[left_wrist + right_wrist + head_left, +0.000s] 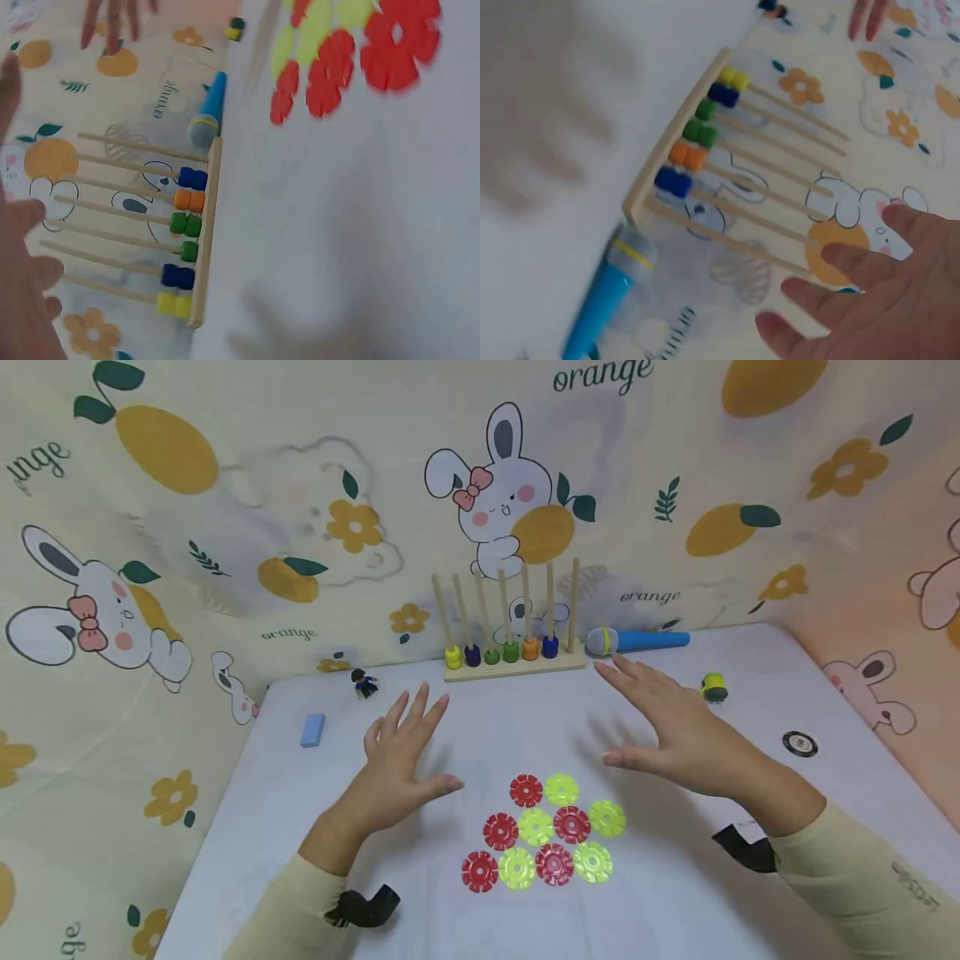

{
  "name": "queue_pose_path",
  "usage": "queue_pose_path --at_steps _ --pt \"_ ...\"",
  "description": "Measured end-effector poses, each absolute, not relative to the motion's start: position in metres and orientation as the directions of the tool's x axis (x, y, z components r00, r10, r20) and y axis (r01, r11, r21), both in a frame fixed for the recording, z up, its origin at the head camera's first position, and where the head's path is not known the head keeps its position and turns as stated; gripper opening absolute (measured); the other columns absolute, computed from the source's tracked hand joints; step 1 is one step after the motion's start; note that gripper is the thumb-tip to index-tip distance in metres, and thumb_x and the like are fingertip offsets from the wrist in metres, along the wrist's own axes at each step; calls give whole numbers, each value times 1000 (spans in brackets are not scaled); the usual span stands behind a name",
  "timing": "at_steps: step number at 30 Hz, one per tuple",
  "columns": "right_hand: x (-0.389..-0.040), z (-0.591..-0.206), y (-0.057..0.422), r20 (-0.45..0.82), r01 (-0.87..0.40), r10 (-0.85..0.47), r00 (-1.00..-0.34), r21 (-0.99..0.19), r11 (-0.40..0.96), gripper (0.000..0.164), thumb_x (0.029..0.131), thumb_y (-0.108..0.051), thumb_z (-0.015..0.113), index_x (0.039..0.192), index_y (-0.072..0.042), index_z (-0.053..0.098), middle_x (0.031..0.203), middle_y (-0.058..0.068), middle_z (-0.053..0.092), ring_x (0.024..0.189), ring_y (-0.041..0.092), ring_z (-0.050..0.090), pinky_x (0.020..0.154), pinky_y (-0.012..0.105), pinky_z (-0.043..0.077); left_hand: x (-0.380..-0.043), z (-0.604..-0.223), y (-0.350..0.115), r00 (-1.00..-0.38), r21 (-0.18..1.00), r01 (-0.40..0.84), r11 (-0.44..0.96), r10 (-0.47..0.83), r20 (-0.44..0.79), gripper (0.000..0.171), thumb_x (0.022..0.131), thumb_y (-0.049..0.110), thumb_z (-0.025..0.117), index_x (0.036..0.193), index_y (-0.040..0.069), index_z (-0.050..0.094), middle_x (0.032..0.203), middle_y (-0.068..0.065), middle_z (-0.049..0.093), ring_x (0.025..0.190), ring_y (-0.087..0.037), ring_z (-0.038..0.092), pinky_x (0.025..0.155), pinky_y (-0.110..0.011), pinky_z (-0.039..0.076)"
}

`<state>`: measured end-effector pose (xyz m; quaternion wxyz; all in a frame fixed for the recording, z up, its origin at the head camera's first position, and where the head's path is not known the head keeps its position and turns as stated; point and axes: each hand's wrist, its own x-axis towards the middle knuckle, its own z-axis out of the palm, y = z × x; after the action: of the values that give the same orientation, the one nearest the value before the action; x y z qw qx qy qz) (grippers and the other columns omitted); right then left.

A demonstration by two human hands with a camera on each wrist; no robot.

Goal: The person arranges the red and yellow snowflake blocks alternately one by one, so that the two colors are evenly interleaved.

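Both hands hover over the white table with fingers spread, holding nothing. My left hand [397,777] is left of a group of flat notched discs; its fingers also show at the edge of the left wrist view. On the other side, my right hand [690,735] is raised above and right of the discs. Between and below the hands lie red discs [500,832] and yellow-green discs [536,827] in three slanting rows. Behind them stands a wooden peg rack [514,672], with coloured beads [189,201] low on most of its upright pegs.
A blue toy microphone [652,639] lies right of the rack. A small dark figure [363,683] and a light blue block [312,730] sit at left. At right are a yellow-green toy [714,687] and a black round chip [800,744]. Patterned cloth hangs behind.
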<state>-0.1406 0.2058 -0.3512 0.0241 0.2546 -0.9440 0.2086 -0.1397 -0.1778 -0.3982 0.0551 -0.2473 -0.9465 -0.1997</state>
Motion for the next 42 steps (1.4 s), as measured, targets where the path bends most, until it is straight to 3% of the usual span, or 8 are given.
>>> queue_pose_path --at_steps 6,12,16,19,26,31,36,42 --pt "-143 -380 191 150 -434 -461 -875 -666 606 100 74 -54 76 152 -40 14 154 -10 22 136 25 29 100 59 31 -136 -428 -168 -872 673 464 576 431 233 85 87 65 50 155 31 11 158 9 14 141 -21 12 102 -63 10" --pt "-149 -427 177 82 -319 -469 -879 -832 454 92 78 -43 78 150 -42 21 143 -5 41 122 24 47 92 54 42 -134 -466 -135 -925 851 258 457 370 82 68 94 48 55 152 33 24 148 8 38 135 -15 32 106 -55 24" --pt "-150 -452 174 11 -248 -485 -875 -869 428 89 78 -42 78 149 -35 26 136 3 49 117 26 50 93 52 42 -132 -482 -111 -937 793 242 558 348 41 73 86 59 60 148 35 33 144 17 40 131 -9 31 103 -52 23" --pt "-150 -464 174 -38 -232 -495 -868 -851 471 83 77 -43 79 147 -27 36 134 -1 51 121 21 47 99 49 38 -132 -489 -101 -931 683 317 658 354 90 71 82 62 63 143 31 44 142 18 40 127 -9 31 93 -47 27" --pt "-149 -476 169 -19 -348 -522 -853 -725 595 38 83 -29 77 118 -21 65 125 -6 46 123 20 38 102 50 33 -134 -495 -93 -916 494 397 774 372 153 53 80 58 69 125 30 61 137 7 43 121 -16 33 84 -41 28" --pt "-147 -474 162 -48 -282 -470 -881 -744 605 24 83 -21 77 102 -21 62 108 -6 52 107 18 45 93 43 41 -134 -494 -91 -924 566 372 736 349 153 40 79 49 75 109 28 62 130 9 46 119 -14 34 85 -41 28" --pt "-145 -470 158 -93 -220 -427 -899 -749 626 33 82 -21 78 112 -18 63 103 -4 55 93 16 49 81 34 46 -132 -490 -96 -935 726 339 598 295 194 20 85 33 73 99 26 61 111 12 56 107 -9 44 87 -38 35" --pt "-144 -466 155 -128 -180 -402 -907 -744 643 27 81 -20 78 103 -16 64 100 -1 52 89 17 47 76 33 45 -137 -484 -111 -964 861 254 441 186 189 7 92 29 66 97 25 65 87 9 63 77 -12 57 64 -30 50"
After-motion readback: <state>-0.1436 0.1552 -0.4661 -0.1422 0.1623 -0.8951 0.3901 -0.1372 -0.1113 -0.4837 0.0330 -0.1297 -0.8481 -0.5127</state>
